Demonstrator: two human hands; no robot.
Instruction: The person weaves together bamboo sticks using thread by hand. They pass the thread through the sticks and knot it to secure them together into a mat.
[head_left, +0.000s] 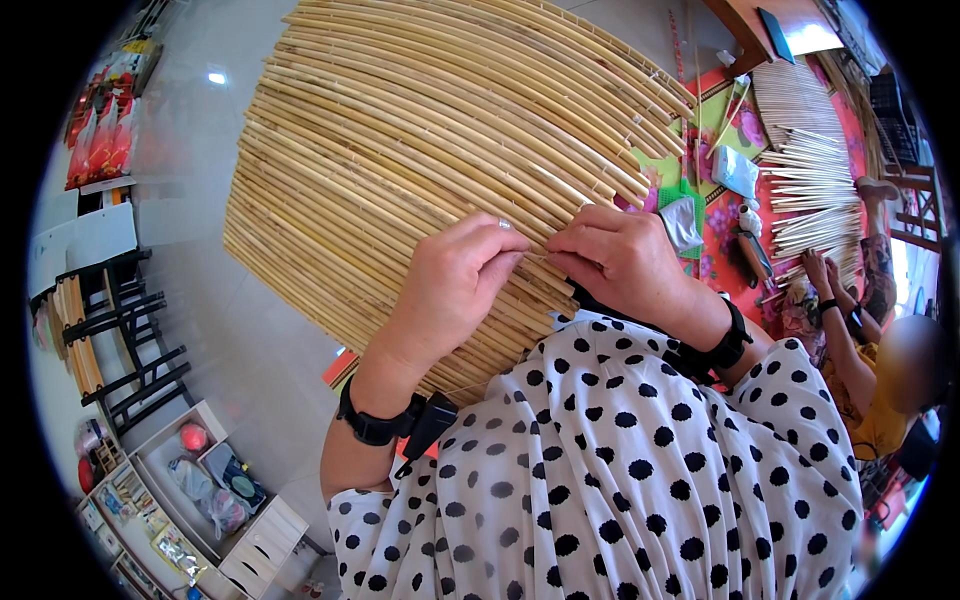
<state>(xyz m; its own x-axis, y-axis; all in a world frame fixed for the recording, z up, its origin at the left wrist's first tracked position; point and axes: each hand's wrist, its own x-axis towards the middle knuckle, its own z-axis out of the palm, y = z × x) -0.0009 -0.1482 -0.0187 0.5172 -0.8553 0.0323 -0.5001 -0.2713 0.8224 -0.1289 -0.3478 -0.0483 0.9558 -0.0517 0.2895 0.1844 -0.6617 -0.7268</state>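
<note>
A large mat of bamboo canes (400, 130) laid side by side and bound with thin thread stretches out in front of me. My left hand (458, 280) is closed in a pinch over the mat's near part, a ring on one finger. Close to its right, my right hand (630, 262) pinches too, the fingertips of both hands almost meeting. A thin thread (538, 251) seems to run between them, just above the canes. Fingers partly hide its ends. Each wrist wears a black band.
At right, a co-worker's hands (822, 275) rest by a bundle of thin pale sticks (815, 190) on a red floral mat (722, 215). A blue-white packet (735, 172) and a green basket (690, 240) lie nearer. Black folding frames (130, 340) and an open white drawer unit (265, 545) stand left.
</note>
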